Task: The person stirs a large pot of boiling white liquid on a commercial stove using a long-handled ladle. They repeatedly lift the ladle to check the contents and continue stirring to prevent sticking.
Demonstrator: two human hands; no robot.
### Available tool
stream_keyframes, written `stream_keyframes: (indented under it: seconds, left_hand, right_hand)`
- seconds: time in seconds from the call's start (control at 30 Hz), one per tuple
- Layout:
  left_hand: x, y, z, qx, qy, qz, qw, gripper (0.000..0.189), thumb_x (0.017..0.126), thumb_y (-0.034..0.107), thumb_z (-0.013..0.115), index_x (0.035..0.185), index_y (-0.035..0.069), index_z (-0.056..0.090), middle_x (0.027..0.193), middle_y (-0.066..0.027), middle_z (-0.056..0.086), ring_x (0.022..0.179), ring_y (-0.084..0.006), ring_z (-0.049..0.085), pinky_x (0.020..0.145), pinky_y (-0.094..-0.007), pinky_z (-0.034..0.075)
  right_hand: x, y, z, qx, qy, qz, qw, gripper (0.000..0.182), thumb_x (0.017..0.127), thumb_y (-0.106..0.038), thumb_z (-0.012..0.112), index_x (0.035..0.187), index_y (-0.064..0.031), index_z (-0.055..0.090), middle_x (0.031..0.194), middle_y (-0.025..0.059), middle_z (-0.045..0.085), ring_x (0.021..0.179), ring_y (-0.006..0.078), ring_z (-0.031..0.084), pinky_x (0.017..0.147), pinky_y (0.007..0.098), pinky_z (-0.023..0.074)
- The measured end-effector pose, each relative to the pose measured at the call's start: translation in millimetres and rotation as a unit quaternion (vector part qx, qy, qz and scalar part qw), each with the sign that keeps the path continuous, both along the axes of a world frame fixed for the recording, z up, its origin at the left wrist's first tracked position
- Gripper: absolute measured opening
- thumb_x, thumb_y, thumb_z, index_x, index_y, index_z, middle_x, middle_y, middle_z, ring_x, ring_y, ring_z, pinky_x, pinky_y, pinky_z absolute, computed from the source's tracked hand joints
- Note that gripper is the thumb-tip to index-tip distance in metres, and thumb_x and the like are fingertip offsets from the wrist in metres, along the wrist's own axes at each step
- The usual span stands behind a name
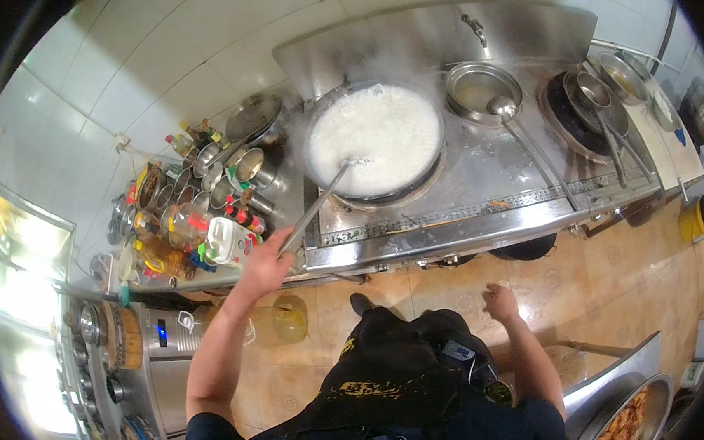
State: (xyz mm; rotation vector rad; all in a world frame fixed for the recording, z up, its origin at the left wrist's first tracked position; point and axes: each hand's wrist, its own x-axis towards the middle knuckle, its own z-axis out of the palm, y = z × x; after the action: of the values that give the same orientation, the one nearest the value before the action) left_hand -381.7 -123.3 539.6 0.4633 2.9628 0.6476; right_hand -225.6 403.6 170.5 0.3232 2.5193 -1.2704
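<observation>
My left hand (266,268) is closed around the end of a long metal handle (317,208). The handle slants up into a large wok (413,186) on the stove, and the tool's head is sunk in white, frothy, steaming liquid (377,136). In front of the stove, above the tiled floor, my right hand (502,302) hangs free with its fingers loosely bent and nothing visible in it. Right of the wok sits a metal pot (481,115) of cloudy liquid. A ladle (540,151) rests across its rim, its handle reaching to the stove's front edge.
Bottles, a white jug (229,242) and several metal seasoning containers (221,191) crowd the counter at left. A second wok (614,113) with ladles stands at right, below a wall tap (475,30). Behind my right arm, a large basin (667,394) holds brown food pieces.
</observation>
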Motion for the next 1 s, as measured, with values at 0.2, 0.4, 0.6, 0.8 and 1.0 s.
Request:
stream_keyframes:
  seconds: [0.2,0.4,0.6,0.8,1.0]
  left_hand:
    - [38.6,5.1,80.3,0.008,-0.072,0.079,0.994,0.048,0.09,0.003,0.06,0.137,0.012,0.059,0.109,-0.0242,0.069,0.103,-0.0449,0.067,0.085,-0.0435,0.054]
    - [12.5,8.0,21.5,-0.151,-0.024,0.0,0.988,0.049,0.095,0.017,0.063,0.143,0.014,0.053,0.092,-0.025,0.07,0.086,-0.0456,0.068,0.078,-0.0513,0.054]
    - [-50.8,48.0,-43.4,-0.217,-0.028,-0.012,0.976,0.05,0.1,0.022,0.055,0.149,0.012,0.047,0.087,-0.0258,0.069,0.079,-0.0456,0.068,0.074,-0.056,0.054]
    - [-100.2,77.8,-69.7,-0.258,0.007,0.023,0.966,0.053,0.101,0.02,0.054,0.152,0.01,0.043,0.096,-0.0266,0.07,0.08,-0.0448,0.07,0.075,-0.0555,0.056]
    - [-145.8,75.9,-54.2,-0.284,0.03,-0.009,0.958,0.049,0.103,0.02,0.051,0.151,0.012,0.046,0.087,-0.0238,0.071,0.081,-0.0439,0.07,0.072,-0.0526,0.057]
  right_hand:
    - [92.4,33.5,-32.7,0.321,-0.18,0.394,0.843,0.032,0.093,-0.037,0.065,0.096,-0.0084,0.08,0.109,0.013,0.076,0.104,0.0272,0.072,0.084,0.0418,0.0576]
    - [157.8,28.1,-90.1,0.163,-0.284,0.227,0.917,0.032,0.093,-0.035,0.065,0.105,-0.0069,0.075,0.113,0.0147,0.075,0.105,0.0279,0.072,0.086,0.0412,0.0574]
    - [123.8,22.5,-99.9,0.099,-0.269,0.097,0.953,0.035,0.093,-0.033,0.065,0.114,-0.0053,0.071,0.116,0.0163,0.073,0.106,0.0286,0.071,0.087,0.0406,0.0573]
    - [43.8,4.6,-85.8,0.067,-0.196,0.043,0.977,0.041,0.093,-0.031,0.064,0.124,-0.0037,0.066,0.12,0.018,0.072,0.107,0.0293,0.071,0.088,0.04,0.0571]
    - [-45.0,-68.7,-68.4,0.028,-0.159,0.054,0.985,0.048,0.093,-0.029,0.064,0.133,-0.0021,0.062,0.123,0.0196,0.07,0.107,0.03,0.071,0.09,0.0394,0.0569]
